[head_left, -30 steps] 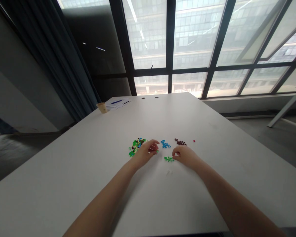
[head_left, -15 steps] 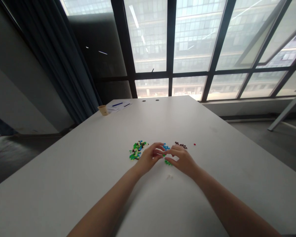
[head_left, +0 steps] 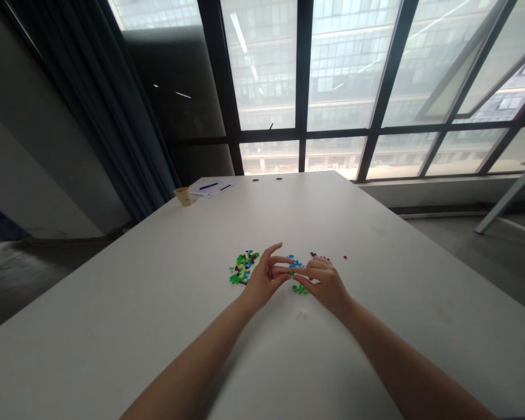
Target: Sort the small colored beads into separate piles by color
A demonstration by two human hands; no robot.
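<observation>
My left hand (head_left: 266, 280) and my right hand (head_left: 326, 284) meet at the fingertips above a white table (head_left: 114, 303). Whether either hand holds a tiny piece is too small to tell. Just under those fingertips lie small blue plastic bricks (head_left: 294, 262), and small green bricks (head_left: 300, 289) sit beside my right fingers. A mixed pile of multicoloured bricks (head_left: 244, 268) lies next to my left hand. Dark brown bricks (head_left: 320, 256) lie just past my right hand, with one red brick (head_left: 345, 256) farther right.
A few faint translucent pieces (head_left: 302, 314) lie nearer me on the table. At the far end stand a tan paper cup (head_left: 183, 196) and papers (head_left: 210, 188) with a blue pen. Tall windows and a dark curtain lie beyond the table.
My hands have moved inward from either side of the blue and green bricks and now meet over them. My left index finger has lifted. The view has tilted slightly.
</observation>
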